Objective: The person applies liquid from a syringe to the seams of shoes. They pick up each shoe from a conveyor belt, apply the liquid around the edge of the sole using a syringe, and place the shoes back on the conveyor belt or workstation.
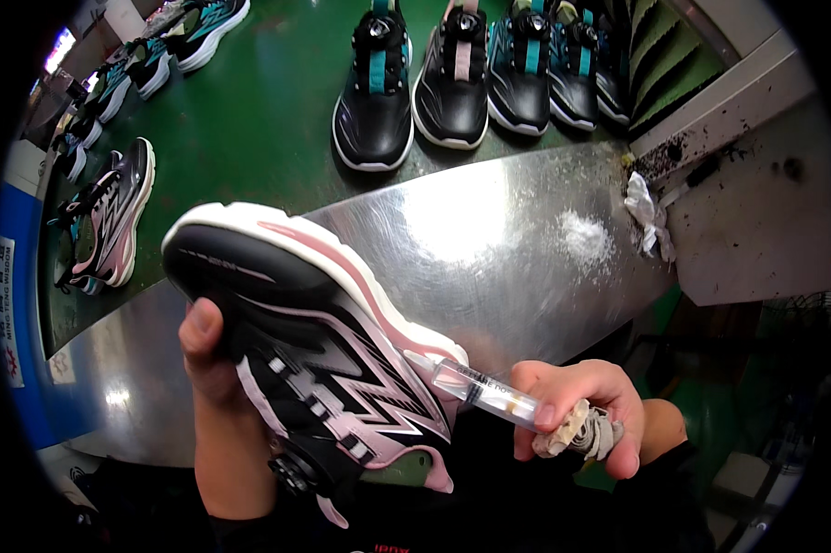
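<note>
Left hand (208, 346) wrapped around a black and pink shoe (310, 355), gripping it tight, thumb on top. Shoe held up in the air over the near edge of the shiny metal worktop (489, 249), white sole turned up. Right hand (586, 410) closed on a small clear syringe (485, 394) and a crumpled rag (581, 431). Syringe tip touching the shoe where the sole meets the pink side. White powder pile (586, 238) near the right edge of the worktop. Row of black shoes (471, 78) on the green belt (250, 120) past the far edge. Another pink shoe (111, 217) at the left.
</note>
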